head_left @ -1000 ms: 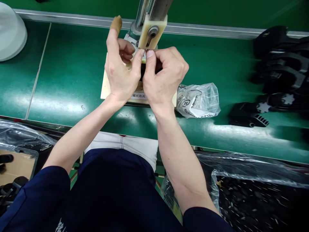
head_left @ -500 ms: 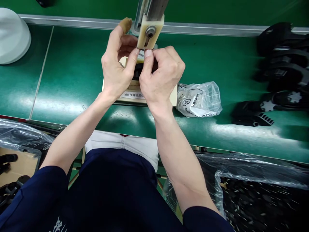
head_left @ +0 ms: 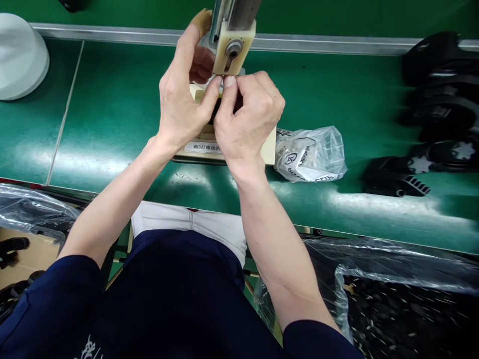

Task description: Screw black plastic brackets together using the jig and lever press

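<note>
Cream block [head_left: 223, 53]; left hand [head_left: 182, 102], right hand [head_left: 249, 109] adjacent

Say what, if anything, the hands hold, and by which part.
It cannot be told. The left hand and right hand have their thumb tips close together by the lower edge of a cream, slotted, rectangular block; anything pinched is hidden.

The shirt [head_left: 168, 299] is navy, trousers [head_left: 215, 224] white, finger cover [head_left: 202, 21] tan.

The fixture [head_left: 207, 133] stands on the bench [head_left: 123, 114] at upper centre, the bag [head_left: 312, 154] just right. Parts [head_left: 445, 112] lie far right.
</note>
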The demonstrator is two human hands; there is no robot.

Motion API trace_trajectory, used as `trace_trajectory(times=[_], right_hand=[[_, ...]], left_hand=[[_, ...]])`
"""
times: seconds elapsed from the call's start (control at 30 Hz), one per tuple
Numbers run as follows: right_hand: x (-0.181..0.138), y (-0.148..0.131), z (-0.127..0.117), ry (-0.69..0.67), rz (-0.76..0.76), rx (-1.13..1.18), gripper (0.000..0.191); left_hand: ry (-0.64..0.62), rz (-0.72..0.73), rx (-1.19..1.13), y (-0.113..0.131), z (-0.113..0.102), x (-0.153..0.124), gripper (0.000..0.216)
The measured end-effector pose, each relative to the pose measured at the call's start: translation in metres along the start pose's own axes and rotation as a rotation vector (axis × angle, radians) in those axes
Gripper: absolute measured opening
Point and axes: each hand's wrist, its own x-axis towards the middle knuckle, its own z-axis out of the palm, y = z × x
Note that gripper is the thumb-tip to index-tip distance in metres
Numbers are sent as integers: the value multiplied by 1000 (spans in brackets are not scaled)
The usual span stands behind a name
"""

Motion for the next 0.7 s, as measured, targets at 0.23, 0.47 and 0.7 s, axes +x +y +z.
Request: trace_trajectory(times=[0.23, 0.47, 0.7], right_hand=[[5, 5, -9, -89, -25, 43, 26], [8, 3, -14, -106, -52, -2, 26], [7, 3, -14, -90, -29, 20, 26]], left_hand=[[-137, -143, 66, 0, -5, 8, 69], [-191, -190, 11, -4, -9, 12, 75], [-192, -182, 39, 11, -13, 20, 73]])
